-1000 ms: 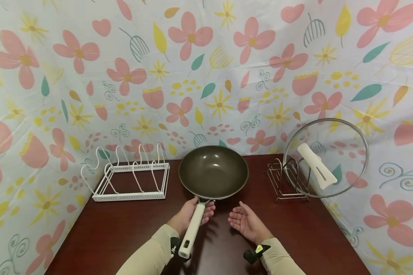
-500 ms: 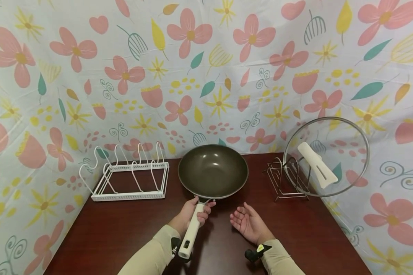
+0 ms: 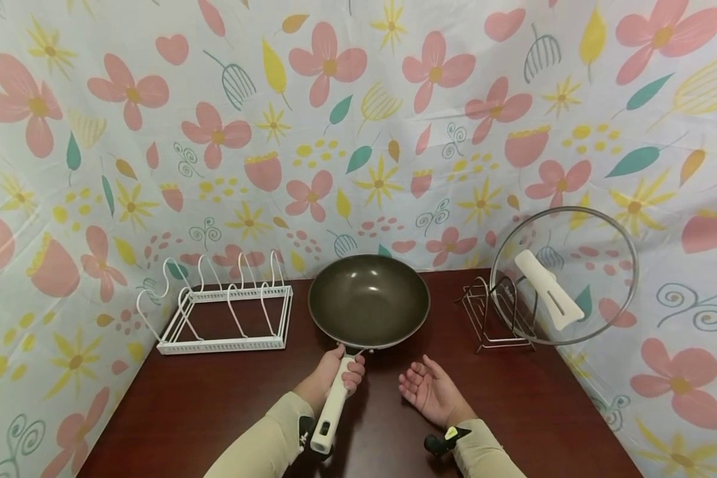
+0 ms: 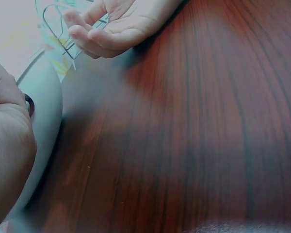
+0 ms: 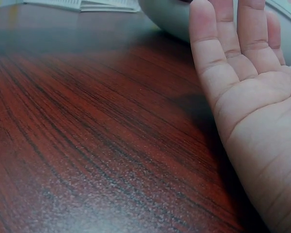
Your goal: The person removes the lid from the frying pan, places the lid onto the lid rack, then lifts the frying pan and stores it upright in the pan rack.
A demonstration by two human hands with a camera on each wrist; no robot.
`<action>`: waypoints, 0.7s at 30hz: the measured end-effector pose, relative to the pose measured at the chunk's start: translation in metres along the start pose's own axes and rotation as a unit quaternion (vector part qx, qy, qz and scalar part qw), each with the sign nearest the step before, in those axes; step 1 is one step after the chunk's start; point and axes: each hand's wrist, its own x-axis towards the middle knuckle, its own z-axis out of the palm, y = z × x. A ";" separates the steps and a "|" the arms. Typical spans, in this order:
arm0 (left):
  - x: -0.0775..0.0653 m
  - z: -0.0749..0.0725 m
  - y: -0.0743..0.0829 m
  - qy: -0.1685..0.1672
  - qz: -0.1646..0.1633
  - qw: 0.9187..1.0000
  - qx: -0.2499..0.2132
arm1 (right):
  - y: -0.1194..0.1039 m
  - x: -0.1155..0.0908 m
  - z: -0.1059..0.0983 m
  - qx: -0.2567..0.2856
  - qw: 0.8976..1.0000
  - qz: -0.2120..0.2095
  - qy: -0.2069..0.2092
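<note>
A dark-coated frying pan (image 3: 369,302) with a pale outer side is at the middle of the table, its cream handle (image 3: 334,405) pointing toward me. My left hand (image 3: 328,373) grips that handle near the pan, thumb on the near side and fingers wrapped round from below. In the left wrist view the same hand (image 4: 7,126) is at the left edge, beside the pan's pale side (image 4: 46,97). To the right of the handle my right hand (image 3: 433,392) hovers palm up, fingers loosely bent and holding nothing; its palm (image 5: 266,116) shows in the right wrist view.
A white wire rack (image 3: 227,345) stands on the left of the dark red wooden table (image 3: 215,398). At the right a small metal rack (image 3: 502,342) holds a glass lid (image 3: 621,229) upright, with a cream handle (image 3: 546,289). A flowered cloth (image 3: 370,133) hangs behind.
The left hand's fingers, straight under the handle a second ago, have curled round it. The right hand's fingers have bent slightly. The pan has stayed in about the same place.
</note>
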 end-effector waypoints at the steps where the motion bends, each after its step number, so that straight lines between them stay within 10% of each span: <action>1: 0.000 0.001 0.000 0.009 0.001 1.000 0.004 | 0.000 0.000 -0.001 0.002 1.000 0.001 0.001; 12: 0.000 0.021 0.008 0.044 0.004 0.999 0.031 | -0.001 0.001 -0.001 0.007 1.000 0.009 0.001; 21: 0.002 0.031 0.005 0.097 0.071 0.985 0.124 | -0.001 -0.001 -0.004 0.007 1.000 0.007 -0.016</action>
